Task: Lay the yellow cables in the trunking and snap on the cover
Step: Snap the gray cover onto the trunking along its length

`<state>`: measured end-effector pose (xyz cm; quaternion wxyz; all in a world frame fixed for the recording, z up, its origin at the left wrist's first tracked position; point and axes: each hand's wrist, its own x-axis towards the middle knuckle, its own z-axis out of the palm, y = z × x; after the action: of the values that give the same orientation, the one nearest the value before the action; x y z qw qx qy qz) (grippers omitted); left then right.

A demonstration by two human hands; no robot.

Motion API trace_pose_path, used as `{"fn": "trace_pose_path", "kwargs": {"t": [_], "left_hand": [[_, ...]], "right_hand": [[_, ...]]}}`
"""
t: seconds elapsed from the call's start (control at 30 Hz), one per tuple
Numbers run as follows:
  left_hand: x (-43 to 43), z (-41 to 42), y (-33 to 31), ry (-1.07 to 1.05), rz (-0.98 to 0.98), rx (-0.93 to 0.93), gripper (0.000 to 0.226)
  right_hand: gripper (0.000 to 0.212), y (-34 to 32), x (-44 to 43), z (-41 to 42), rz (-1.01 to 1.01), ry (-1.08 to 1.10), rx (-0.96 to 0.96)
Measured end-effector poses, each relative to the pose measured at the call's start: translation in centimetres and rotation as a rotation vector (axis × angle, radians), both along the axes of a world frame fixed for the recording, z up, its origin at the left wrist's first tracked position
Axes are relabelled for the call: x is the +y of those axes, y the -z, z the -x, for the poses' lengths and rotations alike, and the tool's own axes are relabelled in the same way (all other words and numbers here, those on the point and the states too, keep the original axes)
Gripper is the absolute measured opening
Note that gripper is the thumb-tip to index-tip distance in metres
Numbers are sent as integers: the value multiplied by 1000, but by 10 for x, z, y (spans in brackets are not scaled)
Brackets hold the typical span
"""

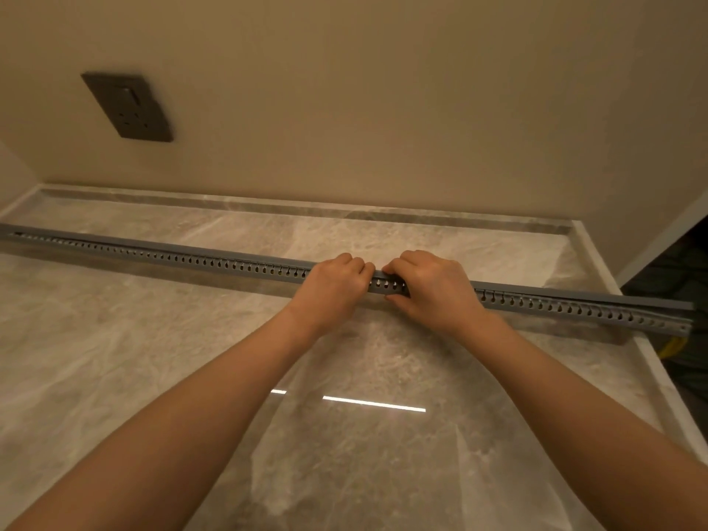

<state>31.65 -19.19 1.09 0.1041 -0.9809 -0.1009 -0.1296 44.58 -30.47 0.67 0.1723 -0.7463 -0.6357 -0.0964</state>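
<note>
Trunking [191, 258] lies long across the worktop [383, 473], side to side, under both my hands.
My left hand [333, 285] and right hand [429, 287] sit close together at its middle, fingers [354, 264] curled over it and holding. Yellow cables [672, 346] show below its right end; a wall socket [128, 107] is up left.

Loads of room on my side of the bench [115, 358], just my own forearms crossing it. The trunking [191, 258] runs right across like a low fence, so reaching the back strip means going over it. Behind that there's a band of bare bench, then a raised lip [268, 205] and the wall [383, 109]. My left hand [331, 287] and right hand [429, 289] grip the trunking mid-run, nearly touching, so there's no way through between them.
</note>
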Motion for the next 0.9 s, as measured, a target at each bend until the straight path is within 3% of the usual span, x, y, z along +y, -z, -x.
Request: {"fn": "trace_pose_path", "kwargs": {"t": [0.17, 0.67, 0.9], "left_hand": [[6, -5, 5, -57, 20, 94, 23], [9, -5, 3, -66, 58, 92, 21], [20, -10, -1, -47, 95, 60, 25]], "right_hand": [[35, 4, -8, -4, 15, 26, 51], [32, -7, -28, -16, -20, 77, -108], [32, -5, -20, -23, -40, 48, -55]]}}
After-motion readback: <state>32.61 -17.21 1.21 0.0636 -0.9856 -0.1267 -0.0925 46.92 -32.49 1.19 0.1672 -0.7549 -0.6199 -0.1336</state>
